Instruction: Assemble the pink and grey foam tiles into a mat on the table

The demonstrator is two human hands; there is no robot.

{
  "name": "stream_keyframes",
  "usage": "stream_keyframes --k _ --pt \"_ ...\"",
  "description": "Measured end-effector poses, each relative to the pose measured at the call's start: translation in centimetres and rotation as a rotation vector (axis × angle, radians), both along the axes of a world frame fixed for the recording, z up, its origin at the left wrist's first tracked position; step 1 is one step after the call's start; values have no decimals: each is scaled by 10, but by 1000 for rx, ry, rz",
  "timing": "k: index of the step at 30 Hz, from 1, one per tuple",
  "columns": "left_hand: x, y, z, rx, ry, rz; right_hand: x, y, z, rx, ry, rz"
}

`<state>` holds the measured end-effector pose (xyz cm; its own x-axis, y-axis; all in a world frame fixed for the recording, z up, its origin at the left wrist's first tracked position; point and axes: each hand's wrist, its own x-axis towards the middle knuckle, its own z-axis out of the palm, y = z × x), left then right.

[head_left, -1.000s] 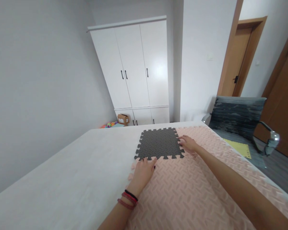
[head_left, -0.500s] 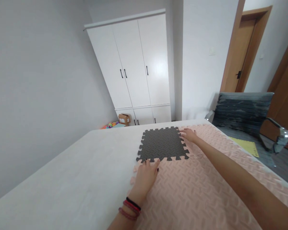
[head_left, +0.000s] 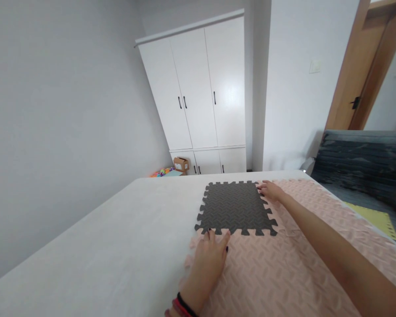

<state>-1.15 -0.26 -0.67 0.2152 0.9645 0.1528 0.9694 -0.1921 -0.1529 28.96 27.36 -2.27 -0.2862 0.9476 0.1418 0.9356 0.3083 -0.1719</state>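
Observation:
A dark grey foam tile (head_left: pixel 234 206) with toothed edges lies flat on the white table, its near and right edges against pink foam tiles (head_left: pixel 257 268). My left hand (head_left: pixel 211 255) rests palm down on the pink foam, fingertips at the grey tile's near edge, fingers apart and holding nothing. At the grey tile's far right corner, my right hand (head_left: pixel 271 191) lies over the seam with its fingers stretched out and nothing grasped. Bracelets circle my left wrist.
The white table (head_left: pixel 119 237) reaches left and forward. Beyond it stand a white wardrobe (head_left: pixel 198 92) and a small cardboard box (head_left: pixel 181 164). A dark chair (head_left: pixel 363 158) is at the right, with a yellow sheet (head_left: pixel 372 215) on its seat.
The view has turned slightly left, so the scene sits further right. Both hands keep nearly the same places at the grey tile's edges.

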Motion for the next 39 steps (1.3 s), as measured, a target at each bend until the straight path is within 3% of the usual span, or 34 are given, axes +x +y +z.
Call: stream_keyframes --k 6,10,16,19,22,27,29,32,39 --pt "0 0 -5 9 0 2 2 10 -11 15 -34 -122" --pt "0 -1 -5 38 7 -11 -1 7 -17 52 -65 -107" --pt "2 -3 11 -31 3 -13 -15 -13 7 153 -77 -42" --pt "3 -3 17 -46 3 -22 -13 -43 24 199 -69 48" --pt "2 -5 20 -45 1 -36 7 -94 31 191 -60 127" --pt "3 -9 16 -18 -7 -45 50 -200 12 47 56 239" --pt "4 -10 14 -11 -8 -46 57 -230 3 7 39 236" --pt "5 -11 14 -4 -4 -51 52 -249 0 -13 -23 184" --pt "4 -15 18 3 -6 -63 43 -257 18 -34 -192 148"
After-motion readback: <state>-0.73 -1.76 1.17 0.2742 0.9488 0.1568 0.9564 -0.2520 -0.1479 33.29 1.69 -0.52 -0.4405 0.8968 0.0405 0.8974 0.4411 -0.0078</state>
